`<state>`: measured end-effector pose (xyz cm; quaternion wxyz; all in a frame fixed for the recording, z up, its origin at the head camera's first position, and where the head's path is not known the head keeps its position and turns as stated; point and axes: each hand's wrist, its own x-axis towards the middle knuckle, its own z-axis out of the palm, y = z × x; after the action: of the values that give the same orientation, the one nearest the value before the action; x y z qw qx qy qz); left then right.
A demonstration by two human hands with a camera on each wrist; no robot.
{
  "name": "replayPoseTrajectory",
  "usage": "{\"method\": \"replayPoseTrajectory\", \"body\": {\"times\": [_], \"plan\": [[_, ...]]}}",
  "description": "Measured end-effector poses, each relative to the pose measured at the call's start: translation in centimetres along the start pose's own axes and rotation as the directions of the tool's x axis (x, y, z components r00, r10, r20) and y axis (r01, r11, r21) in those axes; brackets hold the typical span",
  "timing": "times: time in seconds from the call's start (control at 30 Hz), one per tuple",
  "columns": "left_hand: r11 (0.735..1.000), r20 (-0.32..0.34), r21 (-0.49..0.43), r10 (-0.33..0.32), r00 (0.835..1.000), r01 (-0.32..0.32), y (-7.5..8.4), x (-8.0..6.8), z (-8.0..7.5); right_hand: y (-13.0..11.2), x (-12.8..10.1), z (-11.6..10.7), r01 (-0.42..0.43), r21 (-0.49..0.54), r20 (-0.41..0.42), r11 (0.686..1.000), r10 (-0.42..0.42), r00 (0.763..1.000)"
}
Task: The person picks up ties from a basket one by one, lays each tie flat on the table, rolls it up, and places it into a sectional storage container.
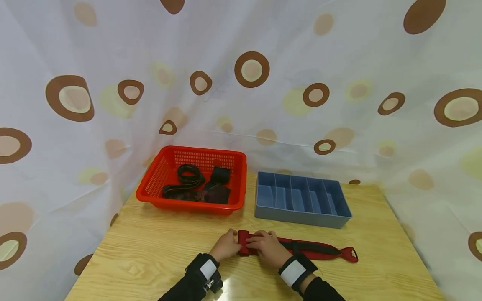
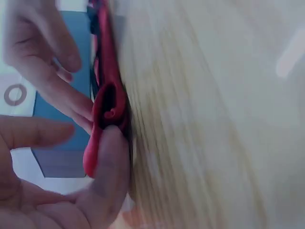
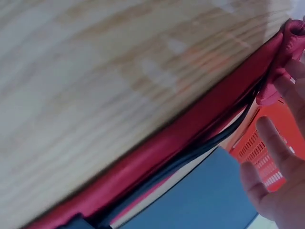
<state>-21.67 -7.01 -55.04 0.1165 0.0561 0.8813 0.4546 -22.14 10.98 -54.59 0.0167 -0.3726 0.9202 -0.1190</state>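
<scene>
Both hands are closed on the rolled end of a red strap (image 1: 301,247) that lies flat on the wooden table (image 1: 158,251), in front of the blue divider box (image 1: 301,200). The left hand (image 1: 226,246) is held at the outer side of the roll, and in the left wrist view its thumb (image 2: 107,162) is seen pressed against the coiled end, with the spiral of fabric visible just above it. The right hand (image 1: 268,247) is laid over the roll from the other side, fingers curled on it.

The strap is judged to be light, soft webbing with a black band running along it and a loop at its far end (image 1: 350,253); it would bend and spring loose readily, so the coil is best held pinched at both edges rather than by the free length. Little slipperiness is expected from the woven surface.

Both wrists are kept low, close to the tabletop, forearms converging toward the centre. Behind, a red basket (image 1: 158,184) is seen holding dark straps (image 1: 196,184).
</scene>
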Motion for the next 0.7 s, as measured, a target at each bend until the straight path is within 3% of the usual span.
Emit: {"method": "replayPoseTrajectory", "body": {"times": [0.1,0.27,0.4,0.57,0.7], "plan": [[0.990,0.062,-0.139,0.022,0.998,-0.013,-0.1,-0.1,0.3,0.5,-0.6,0.0,-0.011,0.069,-0.001,0.998,0.011,1.000],[0.979,0.014,-0.162,0.129,0.992,-0.125,0.6,-0.1,1.2,1.1,-1.6,-0.1,-0.031,0.137,-0.015,0.990,0.034,0.999],[0.981,0.045,-0.068,0.185,0.982,-0.181,1.5,0.0,2.0,1.4,-2.2,0.0,-0.038,0.070,-0.054,0.997,0.042,0.998],[0.965,0.121,0.130,0.214,0.969,-0.229,2.5,0.4,3.1,1.4,-2.8,-0.1,-0.047,-0.103,-0.183,0.994,0.027,0.983],[0.968,0.112,0.141,0.191,0.975,-0.206,2.8,0.8,3.4,1.6,-2.9,-0.3,-0.051,-0.138,-0.177,0.989,0.027,0.984]]}}
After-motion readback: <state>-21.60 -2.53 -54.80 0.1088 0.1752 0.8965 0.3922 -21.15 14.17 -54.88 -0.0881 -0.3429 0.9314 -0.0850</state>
